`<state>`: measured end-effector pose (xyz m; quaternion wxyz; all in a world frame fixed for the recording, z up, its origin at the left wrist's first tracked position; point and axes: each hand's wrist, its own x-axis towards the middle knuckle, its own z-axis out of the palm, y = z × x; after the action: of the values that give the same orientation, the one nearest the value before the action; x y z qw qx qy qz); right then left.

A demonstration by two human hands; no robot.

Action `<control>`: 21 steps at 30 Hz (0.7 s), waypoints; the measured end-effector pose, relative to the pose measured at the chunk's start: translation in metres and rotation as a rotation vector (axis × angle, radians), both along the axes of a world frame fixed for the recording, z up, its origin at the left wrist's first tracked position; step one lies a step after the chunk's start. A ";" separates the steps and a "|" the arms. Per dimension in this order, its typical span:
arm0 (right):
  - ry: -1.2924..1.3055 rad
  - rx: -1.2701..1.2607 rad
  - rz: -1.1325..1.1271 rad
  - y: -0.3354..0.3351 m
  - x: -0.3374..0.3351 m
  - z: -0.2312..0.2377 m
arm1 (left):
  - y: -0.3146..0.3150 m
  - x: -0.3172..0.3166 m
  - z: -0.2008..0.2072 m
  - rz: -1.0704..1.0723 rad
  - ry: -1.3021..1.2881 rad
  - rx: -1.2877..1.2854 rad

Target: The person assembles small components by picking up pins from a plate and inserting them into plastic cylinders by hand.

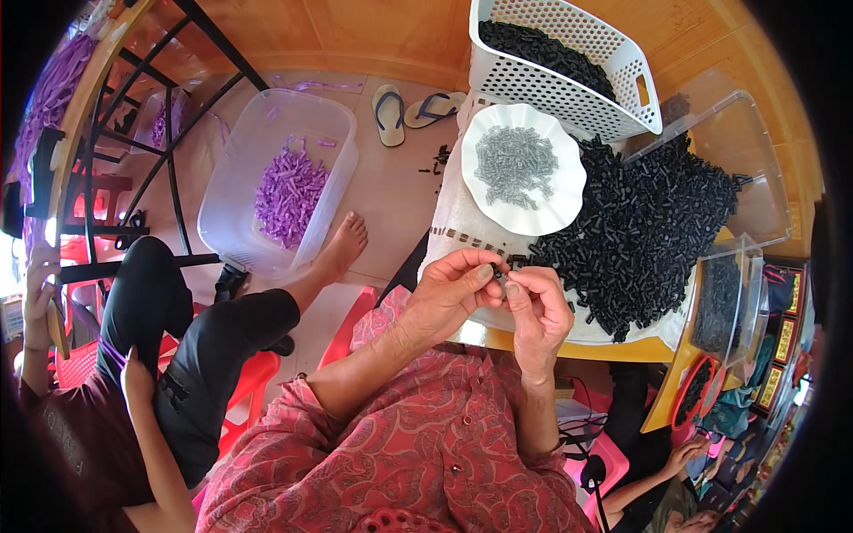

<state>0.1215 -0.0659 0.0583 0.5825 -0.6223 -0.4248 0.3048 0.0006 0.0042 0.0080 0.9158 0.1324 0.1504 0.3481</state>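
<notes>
Above the near edge of the table, my left hand and my right hand meet with thumbs and fingertips pinched together. Between them is a small black plastic piece, partly covered by the fingers. Whether a clear piece is joined to it I cannot make out. Just beyond my hands stands a white scalloped plate with a heap of small clear plastic pieces. A broad pile of short black plastic pieces spreads to the right on a white cloth, reaching close to my right hand.
A white perforated basket of black pieces stands at the far side. Clear plastic boxes line the right edge. On the floor at left are a translucent bin with purple pieces and flip-flops. People sit on both sides.
</notes>
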 end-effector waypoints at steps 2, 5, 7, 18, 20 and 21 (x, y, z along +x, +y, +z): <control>0.012 0.005 -0.009 0.000 -0.002 0.002 | 0.000 0.000 0.002 0.000 0.006 -0.007; -0.006 0.013 -0.006 0.001 -0.002 0.003 | 0.000 0.000 0.003 0.007 0.003 -0.010; -0.036 0.017 0.006 0.002 -0.001 0.004 | 0.000 0.000 0.002 0.002 0.002 -0.014; 0.135 -0.008 0.043 0.002 0.002 0.002 | -0.002 0.000 -0.003 -0.016 -0.008 0.027; 0.310 -0.034 0.046 0.003 0.002 0.003 | -0.002 0.000 -0.003 -0.043 -0.018 0.038; 0.485 -0.058 0.053 0.003 0.003 0.004 | -0.001 0.000 -0.002 -0.055 0.000 0.032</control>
<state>0.1245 -0.0627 0.0620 0.6410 -0.5362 -0.2799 0.4725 0.0011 0.0027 0.0060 0.9229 0.1509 0.1412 0.3250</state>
